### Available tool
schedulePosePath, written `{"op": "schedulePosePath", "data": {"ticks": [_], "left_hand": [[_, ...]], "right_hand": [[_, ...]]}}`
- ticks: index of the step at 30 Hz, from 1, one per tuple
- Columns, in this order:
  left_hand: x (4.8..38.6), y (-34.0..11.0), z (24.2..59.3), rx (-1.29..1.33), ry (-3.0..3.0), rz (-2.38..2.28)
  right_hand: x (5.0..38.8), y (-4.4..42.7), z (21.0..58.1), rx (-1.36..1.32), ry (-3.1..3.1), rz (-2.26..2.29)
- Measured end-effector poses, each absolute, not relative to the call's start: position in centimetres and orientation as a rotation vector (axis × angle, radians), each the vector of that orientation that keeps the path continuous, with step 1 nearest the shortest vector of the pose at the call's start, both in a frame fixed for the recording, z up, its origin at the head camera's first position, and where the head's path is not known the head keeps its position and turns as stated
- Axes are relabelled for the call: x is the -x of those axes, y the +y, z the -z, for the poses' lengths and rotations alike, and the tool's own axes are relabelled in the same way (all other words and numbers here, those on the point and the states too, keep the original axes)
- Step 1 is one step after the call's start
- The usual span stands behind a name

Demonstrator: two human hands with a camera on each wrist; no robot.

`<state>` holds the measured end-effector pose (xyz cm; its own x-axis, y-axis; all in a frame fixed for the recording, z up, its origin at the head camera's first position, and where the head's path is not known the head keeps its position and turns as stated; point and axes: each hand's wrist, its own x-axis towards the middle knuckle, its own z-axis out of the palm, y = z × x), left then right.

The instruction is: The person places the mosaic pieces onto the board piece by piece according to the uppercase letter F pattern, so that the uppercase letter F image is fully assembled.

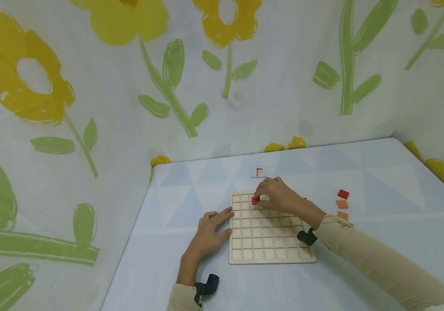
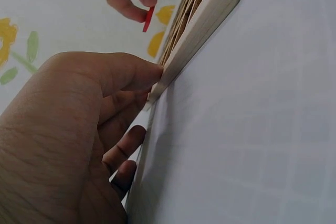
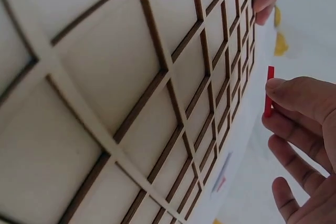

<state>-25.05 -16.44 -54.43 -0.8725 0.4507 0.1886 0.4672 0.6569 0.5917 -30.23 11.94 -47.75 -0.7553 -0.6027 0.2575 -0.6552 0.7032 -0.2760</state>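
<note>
A pale wooden grid board (image 1: pixel 247 242) lies on the table, its square cells framed by raised strips. Between thumb and forefinger, my right hand (image 1: pixel 280 197) pinches a thin red square tile (image 1: pixel 255 200) over the board's far left part. The right wrist view shows that tile (image 3: pixel 269 92) edge-on, apart from the grid; its other fingers are loosely bent. At the board's left side rests my left hand (image 1: pixel 207 233), fingers spread and fairly straight. In the left wrist view its thumb (image 2: pixel 134 72) touches the board's side edge (image 2: pixel 197 35).
Beyond the board lies a small printed card (image 1: pixel 259 172) with a coloured grid pattern. To the right, a loose red tile (image 1: pixel 343 194) and orange tiles (image 1: pixel 342 204) form a column, the nearest partly hidden by the right sleeve. A flowered cloth (image 1: pixel 284 99) hangs behind the table.
</note>
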Motion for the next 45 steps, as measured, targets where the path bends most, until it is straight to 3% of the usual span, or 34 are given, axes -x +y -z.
{"op": "schedulePosePath", "data": {"ticks": [45], "left_hand": [[25.3, -16.6, 53.6, 0.760, -2.882, 1.034]], "right_hand": [[30.6, 11.1, 48.6, -1.020, -2.816, -0.421]]}}
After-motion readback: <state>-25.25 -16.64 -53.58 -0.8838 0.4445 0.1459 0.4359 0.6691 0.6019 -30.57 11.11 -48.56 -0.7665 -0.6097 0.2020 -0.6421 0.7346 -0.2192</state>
